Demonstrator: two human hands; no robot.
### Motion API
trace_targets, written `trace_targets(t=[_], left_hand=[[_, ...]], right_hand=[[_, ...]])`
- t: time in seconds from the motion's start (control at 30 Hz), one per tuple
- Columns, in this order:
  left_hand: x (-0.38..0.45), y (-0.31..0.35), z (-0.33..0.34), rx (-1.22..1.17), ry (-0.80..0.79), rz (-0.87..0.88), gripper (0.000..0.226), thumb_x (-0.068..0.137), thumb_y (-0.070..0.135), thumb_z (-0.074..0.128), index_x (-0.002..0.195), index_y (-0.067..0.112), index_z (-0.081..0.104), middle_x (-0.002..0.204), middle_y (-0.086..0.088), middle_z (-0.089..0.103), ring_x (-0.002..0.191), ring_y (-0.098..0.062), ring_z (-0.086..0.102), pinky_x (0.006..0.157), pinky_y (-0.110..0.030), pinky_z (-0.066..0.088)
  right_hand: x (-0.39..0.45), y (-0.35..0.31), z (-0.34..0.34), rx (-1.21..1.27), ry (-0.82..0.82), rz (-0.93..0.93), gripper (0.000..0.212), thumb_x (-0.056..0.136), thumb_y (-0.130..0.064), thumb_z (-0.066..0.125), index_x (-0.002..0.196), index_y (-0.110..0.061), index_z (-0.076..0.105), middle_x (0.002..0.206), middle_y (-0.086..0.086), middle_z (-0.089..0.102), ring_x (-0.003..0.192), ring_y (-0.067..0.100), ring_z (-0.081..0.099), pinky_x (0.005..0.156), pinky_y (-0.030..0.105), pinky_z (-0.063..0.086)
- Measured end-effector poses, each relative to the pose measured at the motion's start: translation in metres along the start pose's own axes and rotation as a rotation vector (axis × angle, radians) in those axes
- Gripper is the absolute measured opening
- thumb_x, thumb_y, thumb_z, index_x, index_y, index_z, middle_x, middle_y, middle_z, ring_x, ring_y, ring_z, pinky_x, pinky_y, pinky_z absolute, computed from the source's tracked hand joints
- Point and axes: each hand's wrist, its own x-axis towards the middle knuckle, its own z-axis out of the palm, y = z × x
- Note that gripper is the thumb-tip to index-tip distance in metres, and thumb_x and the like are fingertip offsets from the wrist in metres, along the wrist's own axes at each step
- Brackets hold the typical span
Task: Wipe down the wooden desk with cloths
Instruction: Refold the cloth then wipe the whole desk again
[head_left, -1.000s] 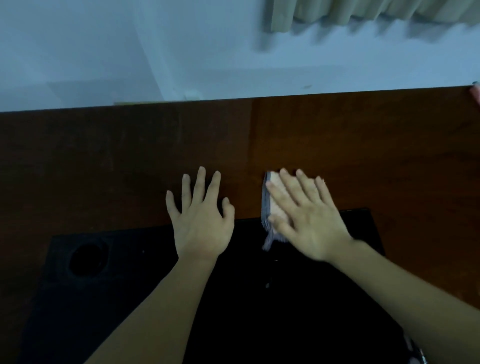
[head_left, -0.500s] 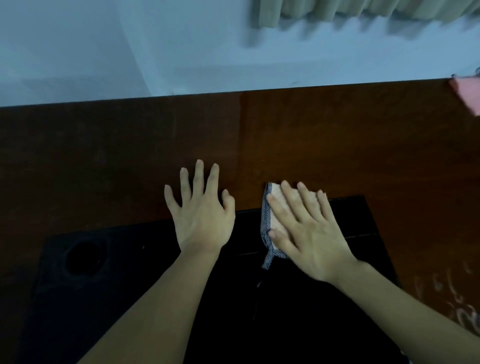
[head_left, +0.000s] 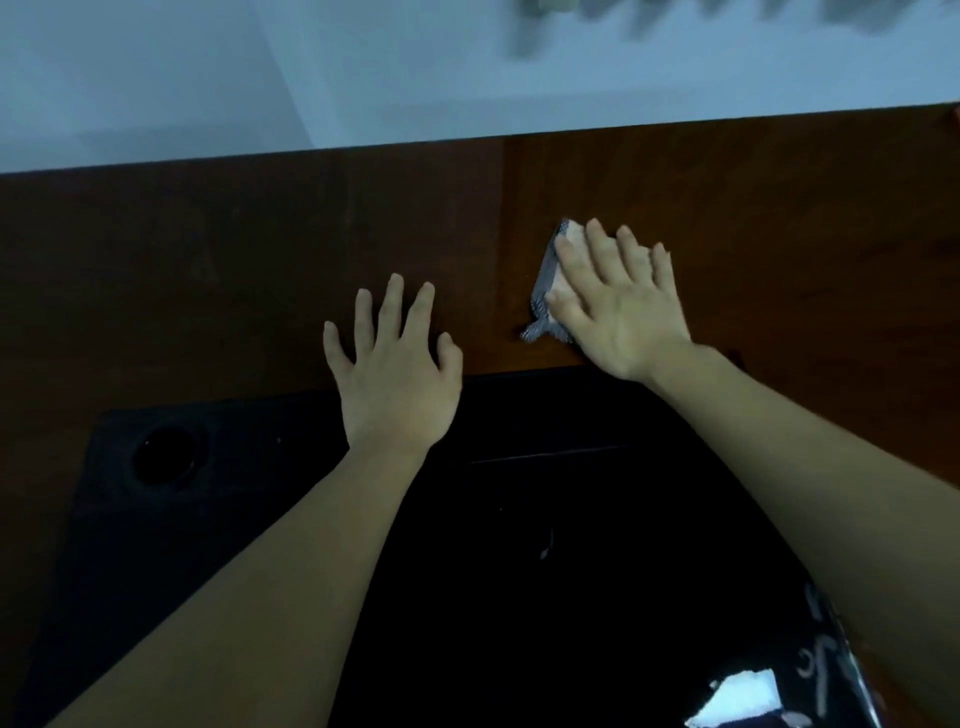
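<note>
The dark brown wooden desk (head_left: 234, 270) fills the middle of the head view. My right hand (head_left: 621, 306) lies flat with straight fingers on a small folded cloth (head_left: 548, 291), light with a grey patterned edge, pressing it onto the wood right of centre. Only the cloth's left edge and top corner show; the hand hides the remainder. My left hand (head_left: 395, 369) rests palm down with fingers spread, half on the wood and half on the black mat, holding nothing.
A black mat (head_left: 234, 519) with a round recess (head_left: 166, 457) at its left covers the near part of the desk. A pale wall (head_left: 467, 78) runs behind the desk's far edge. Something dark with white marks (head_left: 826, 670) lies at the bottom right.
My right hand has slid the cloth away from me and to the right, off the black mat's edge onto bare wood. The left hand has stayed put.
</note>
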Motion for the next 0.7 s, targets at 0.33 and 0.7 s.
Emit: trace_targets(t=[0.33,0.7], left_hand=[[-0.003,0.002,0.0,0.023,0.059,0.008,0.056,0.105,0.042,0.034,0.159,0.032,0.024,0.168,0.002,0.016,0.155,-0.024,0.007,0.124,-0.056,0.001],[-0.017,0.067,0.02,-0.035,-0.007,0.021,0.057,0.106,0.043,0.03,0.16,0.039,0.014,0.171,0.007,0.002,0.157,-0.025,-0.008,0.124,-0.054,-0.007]], right_hand=[[-0.123,0.019,0.025,0.022,-0.094,-0.362,0.068,0.099,-0.071,-0.001,0.16,-0.042,-0.008,0.169,-0.005,-0.013,0.155,0.024,-0.018,0.123,0.05,-0.011],[0.018,0.048,-0.007,-0.043,-0.025,-0.133,0.069,0.099,-0.064,0.005,0.161,-0.037,-0.009,0.17,0.0,-0.012,0.155,0.029,-0.013,0.124,0.053,-0.01]])
